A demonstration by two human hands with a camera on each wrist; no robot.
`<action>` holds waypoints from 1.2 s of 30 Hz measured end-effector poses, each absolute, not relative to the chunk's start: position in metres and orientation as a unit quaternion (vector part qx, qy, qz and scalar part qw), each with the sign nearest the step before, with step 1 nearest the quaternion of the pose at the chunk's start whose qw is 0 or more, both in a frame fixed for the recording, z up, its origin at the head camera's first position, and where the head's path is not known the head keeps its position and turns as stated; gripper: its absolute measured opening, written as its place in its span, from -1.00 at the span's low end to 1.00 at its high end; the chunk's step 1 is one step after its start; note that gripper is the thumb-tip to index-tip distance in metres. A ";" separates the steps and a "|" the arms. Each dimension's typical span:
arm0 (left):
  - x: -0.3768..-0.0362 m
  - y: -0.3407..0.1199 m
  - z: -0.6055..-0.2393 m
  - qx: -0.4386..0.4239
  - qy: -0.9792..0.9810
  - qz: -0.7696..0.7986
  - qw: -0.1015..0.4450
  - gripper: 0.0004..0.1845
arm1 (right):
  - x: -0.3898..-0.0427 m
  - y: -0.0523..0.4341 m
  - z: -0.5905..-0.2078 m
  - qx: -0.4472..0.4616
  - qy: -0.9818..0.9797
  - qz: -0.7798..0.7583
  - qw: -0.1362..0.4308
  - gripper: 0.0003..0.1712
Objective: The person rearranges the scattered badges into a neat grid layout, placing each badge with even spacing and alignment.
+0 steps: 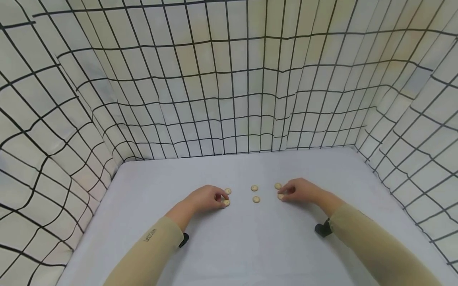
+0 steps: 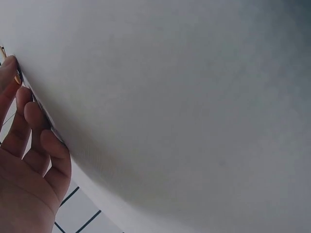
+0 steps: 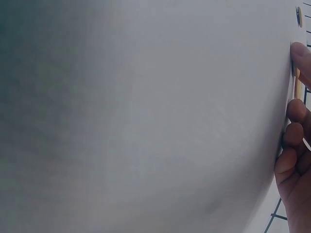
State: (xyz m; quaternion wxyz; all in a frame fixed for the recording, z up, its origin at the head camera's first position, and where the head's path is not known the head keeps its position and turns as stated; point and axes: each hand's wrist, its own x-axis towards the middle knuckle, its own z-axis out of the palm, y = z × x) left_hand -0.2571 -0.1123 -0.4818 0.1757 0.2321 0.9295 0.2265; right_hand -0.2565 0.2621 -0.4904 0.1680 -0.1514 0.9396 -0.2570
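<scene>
Both hands rest knuckles-up on the table, fingers curled down onto small round tan discs. Head view: the left hand [image 1: 207, 197] has its fingertips on the nearer left disc [image 1: 226, 202], apparently pinching its edge, with the farther left disc [image 1: 228, 191] just beyond the fingers. The right hand [image 1: 298, 190] covers part of the nearer right disc [image 1: 281, 196] with its fingertips; the farther right disc [image 1: 278, 186] lies just beside the index finger. Two middle discs [image 1: 254, 188] lie between the hands, untouched, one behind the other. All six sit on the pale grey table [image 1: 250, 246], arranged in three pairs. A grid-patterned cloth [image 1: 229, 99] walls the table on three sides. Both forearms wear tan sleeves.

Left wrist view: four fingers [image 2: 29, 131] lie curled against the table surface; a sliver of disc shows at the index tip. Whether it is truly gripped cannot be told.

Right wrist view: fingers [image 3: 294, 141] press the table edge-on, a thin tan disc edge visible under the thumb; another disc shows farther off.
</scene>
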 end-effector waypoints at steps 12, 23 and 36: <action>-0.254 -0.115 -0.484 0.213 0.935 0.224 0.173 -0.79 | -0.257 0.260 -0.495 -0.157 0.937 -0.264 0.165 -0.73; -0.249 -0.119 -0.482 0.199 0.936 0.235 0.173 -0.75 | -0.256 0.256 -0.496 -0.153 0.932 -0.280 0.169 -0.71; -0.234 -0.130 -0.475 0.197 0.943 0.230 0.139 -0.63 | -0.251 0.265 -0.497 -0.148 0.932 -0.293 0.152 -0.65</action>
